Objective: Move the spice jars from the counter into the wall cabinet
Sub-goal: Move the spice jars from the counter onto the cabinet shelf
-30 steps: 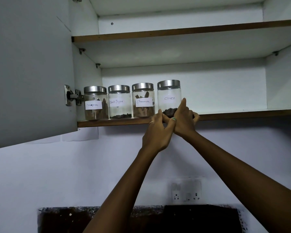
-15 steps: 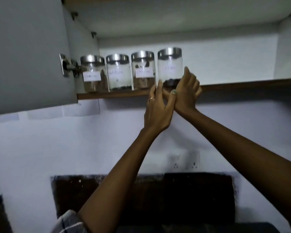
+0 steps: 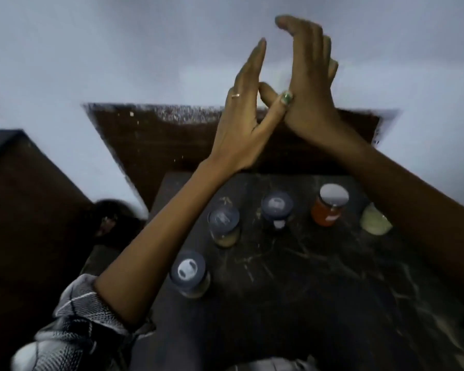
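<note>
Several lidded spice jars stand on the dark marbled counter: one near the front left, one behind it, a dark-lidded one in the middle, a jar with red contents, and a pale jar partly hidden by my right forearm. My left hand and my right hand are raised in front of the wall above the jars, fingers straight, thumbs crossing and touching. Neither holds anything. The wall cabinet is out of view.
A dark backsplash panel runs behind the counter. A dark surface lies at the left, with a dark blurred object beside the counter's left edge. My patterned sleeve shows at the lower left.
The view has swung down from the cabinet shelf to the counter. Both hands have left the cloves jar on the shelf and come down empty.
</note>
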A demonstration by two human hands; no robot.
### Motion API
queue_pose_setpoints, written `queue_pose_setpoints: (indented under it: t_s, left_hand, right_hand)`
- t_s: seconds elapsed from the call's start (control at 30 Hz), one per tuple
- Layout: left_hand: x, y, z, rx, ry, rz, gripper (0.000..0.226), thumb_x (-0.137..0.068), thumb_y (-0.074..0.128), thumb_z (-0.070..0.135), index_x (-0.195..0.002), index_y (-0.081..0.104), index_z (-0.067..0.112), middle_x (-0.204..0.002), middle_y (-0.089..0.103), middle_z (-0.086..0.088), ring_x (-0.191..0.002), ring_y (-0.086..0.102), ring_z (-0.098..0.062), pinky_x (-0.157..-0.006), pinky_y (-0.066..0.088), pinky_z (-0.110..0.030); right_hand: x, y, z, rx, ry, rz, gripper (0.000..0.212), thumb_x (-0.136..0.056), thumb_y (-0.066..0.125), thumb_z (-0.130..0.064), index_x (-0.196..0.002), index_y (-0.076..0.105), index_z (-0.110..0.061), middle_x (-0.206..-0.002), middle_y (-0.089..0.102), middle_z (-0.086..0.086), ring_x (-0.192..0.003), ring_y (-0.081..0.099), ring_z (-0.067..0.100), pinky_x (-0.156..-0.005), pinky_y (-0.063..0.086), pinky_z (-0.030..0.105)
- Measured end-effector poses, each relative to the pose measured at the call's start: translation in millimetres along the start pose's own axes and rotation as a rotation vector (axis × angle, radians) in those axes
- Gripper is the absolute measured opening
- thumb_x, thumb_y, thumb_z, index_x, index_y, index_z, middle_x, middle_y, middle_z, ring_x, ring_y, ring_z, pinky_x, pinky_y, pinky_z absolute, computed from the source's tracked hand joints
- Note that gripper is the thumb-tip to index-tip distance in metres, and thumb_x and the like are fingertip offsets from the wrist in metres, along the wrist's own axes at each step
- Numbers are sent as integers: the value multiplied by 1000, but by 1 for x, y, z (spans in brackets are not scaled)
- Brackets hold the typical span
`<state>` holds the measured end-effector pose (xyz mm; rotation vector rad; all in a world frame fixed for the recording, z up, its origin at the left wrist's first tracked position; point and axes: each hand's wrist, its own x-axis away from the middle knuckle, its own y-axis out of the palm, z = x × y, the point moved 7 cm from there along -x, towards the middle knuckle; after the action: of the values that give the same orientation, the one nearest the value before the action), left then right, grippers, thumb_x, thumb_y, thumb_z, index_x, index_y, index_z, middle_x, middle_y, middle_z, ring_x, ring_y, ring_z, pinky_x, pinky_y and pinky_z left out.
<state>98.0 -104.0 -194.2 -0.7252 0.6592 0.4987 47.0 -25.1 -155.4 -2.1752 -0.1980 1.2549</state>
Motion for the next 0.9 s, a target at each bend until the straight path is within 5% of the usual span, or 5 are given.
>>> queue_pose_setpoints:
  t_s: [0.1,0.33,0.47,0.57,0.9]
  left_hand:
    - [58,17,-45,3,-173,-91,70,-95,41,43,-150,14,10,-157,21,-8,-141,23,-7,-114,23,-19]
    - [171,47,-118,-31,-535,-343,71,-94,41,50,-151,9,21,-159,17,-2,-144,20,-17,-113,21,-33]
    - [193,70,-127,-52,-581,-436,71,-94,51,39,-150,14,16,-156,25,-7,-142,26,-21,-111,22,-29]
    - [190,94,-129,-48,-581,-499,71,-92,55,33,-149,17,14,-152,31,-12,-138,33,-26,-114,29,-39]
    - [158,193,-148,-187,-467,-752,76,-88,58,39,-150,16,21,-155,25,-7,-142,22,-30,-113,23,-55]
  right_hand:
    - [56,45,20,-25,85,-140,65,-77,59,-25,-138,37,-18,-142,37,5,-130,33,22,-94,26,34]
    - [153,110,60,61,189,-338,65,-80,63,-27,-139,38,-12,-141,39,10,-126,38,26,-93,24,28]
    - [177,115,102,143,316,-369,64,-81,63,-23,-138,37,-12,-142,38,11,-131,35,27,-106,30,40]
    - [187,111,138,235,444,-390,65,-82,62,-22,-140,34,-13,-144,35,11,-132,32,29,-105,29,45]
    - [221,101,246,370,832,-486,78,-79,67,-32,-144,24,-18,-155,12,14,-142,10,39,-112,15,57]
